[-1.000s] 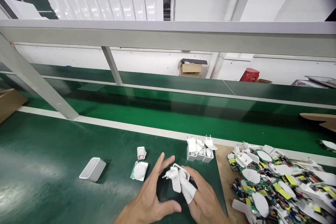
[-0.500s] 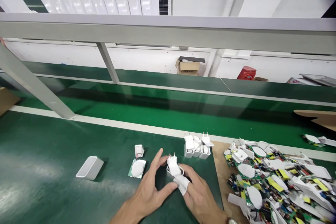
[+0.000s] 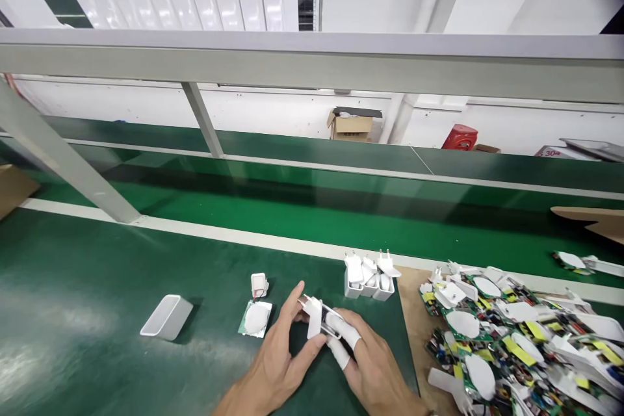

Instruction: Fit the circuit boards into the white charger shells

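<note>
A white two-pin plug piece stands tilted at the mouth of a small white charger housing, both between my hands. My left hand has its thumb against the plug piece's lower end and its index finger by the pins. White covers wrap two fingers of my right hand, which grips the housing. To the left lies a green circuit board with a round white pad, wired to a small white block. An open white housing lies farther left.
Several filled housings with plug pieces stand in a row behind my hands. A heap of circuit boards covers the cardboard at right. A slanted metal post rises at left; a green belt runs behind the bench.
The plug piece has turned from upright, pins away from me, to tilted with its pins toward the left. My left thumb now touches it, and my right fingers have shifted along the housing.
</note>
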Demonstrator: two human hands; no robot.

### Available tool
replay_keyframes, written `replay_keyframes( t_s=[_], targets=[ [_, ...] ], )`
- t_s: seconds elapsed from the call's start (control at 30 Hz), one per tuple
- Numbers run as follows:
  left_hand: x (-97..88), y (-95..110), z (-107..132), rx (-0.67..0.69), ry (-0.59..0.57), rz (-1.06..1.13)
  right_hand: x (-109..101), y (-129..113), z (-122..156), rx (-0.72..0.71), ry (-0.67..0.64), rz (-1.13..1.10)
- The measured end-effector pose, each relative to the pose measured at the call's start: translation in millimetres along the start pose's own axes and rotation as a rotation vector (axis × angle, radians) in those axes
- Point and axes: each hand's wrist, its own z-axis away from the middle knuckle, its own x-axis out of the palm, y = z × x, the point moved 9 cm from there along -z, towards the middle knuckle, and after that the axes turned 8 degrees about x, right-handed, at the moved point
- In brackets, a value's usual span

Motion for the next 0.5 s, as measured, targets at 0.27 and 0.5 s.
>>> replay_keyframes(
  t_s=[0.27, 0.5],
  targets=[
    [0.4, -4.5, 0.4, -0.061, -0.021, 0.070, -4.2, -6.5, -8.7, 0.032, -0.034, 0.024],
    [0.1, 10.9, -3.6, 0.084, -0.012, 0.021, 14.5, 29.0, -2.5, 0.488, -0.075, -0.579]
  ],
)
